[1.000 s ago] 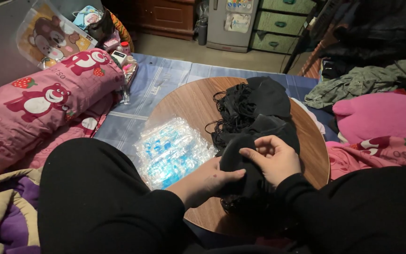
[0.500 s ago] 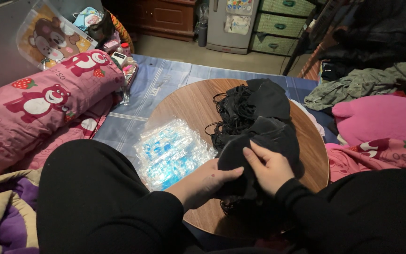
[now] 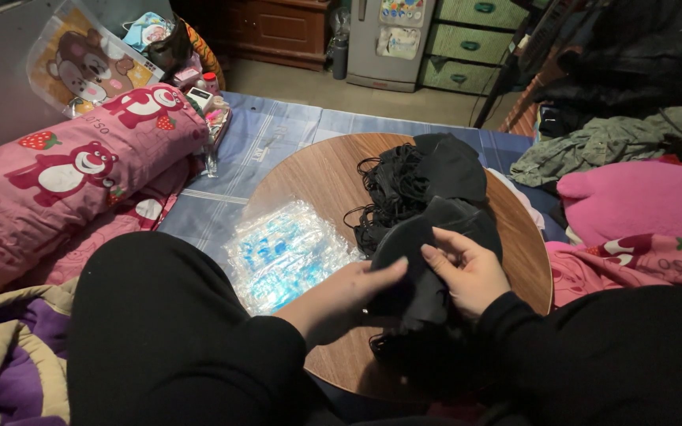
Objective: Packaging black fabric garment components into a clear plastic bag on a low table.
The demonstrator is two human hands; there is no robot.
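Hands meet over a round wooden bench (image 3: 309, 181) set on a blue striped sheet (image 3: 270, 142). The right hand (image 3: 471, 272) has its fingers (image 3: 436, 256) clamped on a soft black fabric piece (image 3: 416, 260), thumb on top, at the near right part of the bench. The left hand (image 3: 349, 288) touches the same piece from the left with fingers stretched out flat and together, not curled around it. Just behind lies a heap of black fabric pieces with thin loops (image 3: 420, 177). To the left of the hands, on the bench, rests a clear plastic packet with blue contents (image 3: 286, 252). A pink bolster printed with bears (image 3: 65, 173) lies at far left.
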